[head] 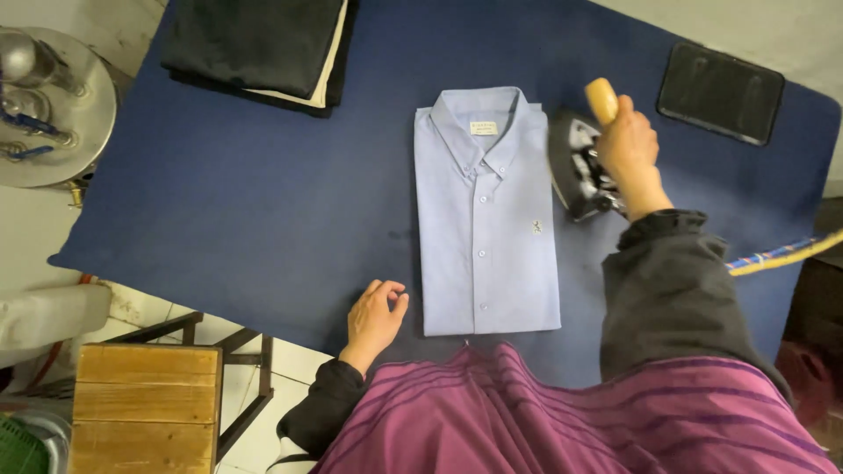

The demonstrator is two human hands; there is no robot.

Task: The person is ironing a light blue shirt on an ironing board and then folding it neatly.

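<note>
A laundry or pressing shop: a broad blue padded ironing table (246, 202), a heavy iron (575, 167), a metal steam boiler (53, 110), and stacked folded garments (259, 48)

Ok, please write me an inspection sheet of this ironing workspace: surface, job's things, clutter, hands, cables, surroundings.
Surface: dark blue padded ironing table, smooth.
Job's things: folded light blue buttoned shirt, lying flat; black iron with wooden handle, right of the shirt.
Clutter: stack of folded dark garments; black rectangular mat.
Hands: right hand has its grip on the iron handle; left hand rests on the table, beside the shirt.
Cables: blue and yellow braided cord.
Surroundings: wooden stool; metal vessel.
</note>
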